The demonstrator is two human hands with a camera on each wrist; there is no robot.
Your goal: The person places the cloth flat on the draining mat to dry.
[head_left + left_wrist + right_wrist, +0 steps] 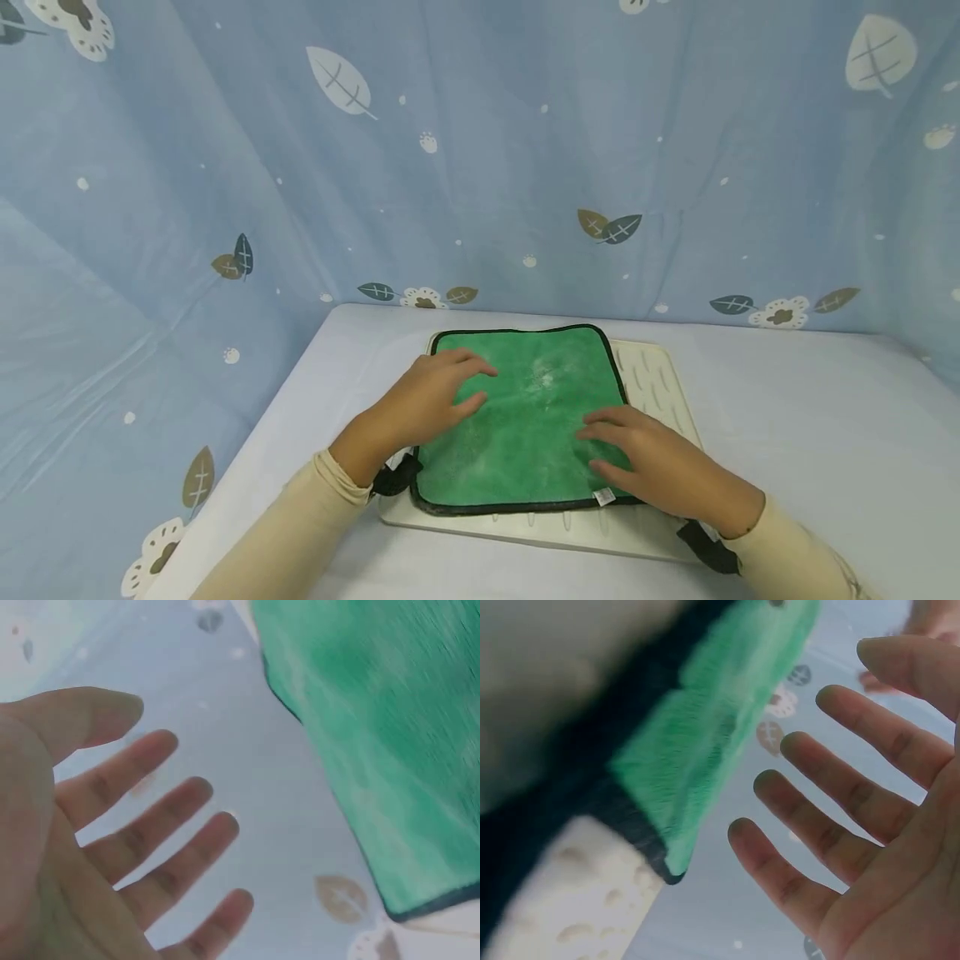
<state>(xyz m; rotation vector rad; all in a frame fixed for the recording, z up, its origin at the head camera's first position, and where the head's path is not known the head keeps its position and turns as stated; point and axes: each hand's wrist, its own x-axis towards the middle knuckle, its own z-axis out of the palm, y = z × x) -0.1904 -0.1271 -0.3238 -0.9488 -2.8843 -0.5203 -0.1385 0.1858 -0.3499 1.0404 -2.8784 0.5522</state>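
A green plush cloth (pixel 525 417) with a dark bound edge lies spread flat, a small white label (pixel 604 497) at its near edge. Beneath it is a cream ridged board (pixel 656 383), showing along the right and front. My left hand (pixel 427 400) is over the cloth's left side, fingers loosely bent and holding nothing. Over the lower right part my right hand (pixel 652 458) is held with fingers spread apart, also with nothing in it. In the wrist views, the fingers of the left (pixel 161 874) and right (pixel 855 787) hands are separated, with the cloth beside them.
A white-covered table (pixel 810 442) carries the board. Blue fabric (pixel 495 158) printed with leaves and flowers hangs behind the table and along its left side. Dark straps (pixel 708 547) are on both wrists, below cream sleeves (pixel 277 525).
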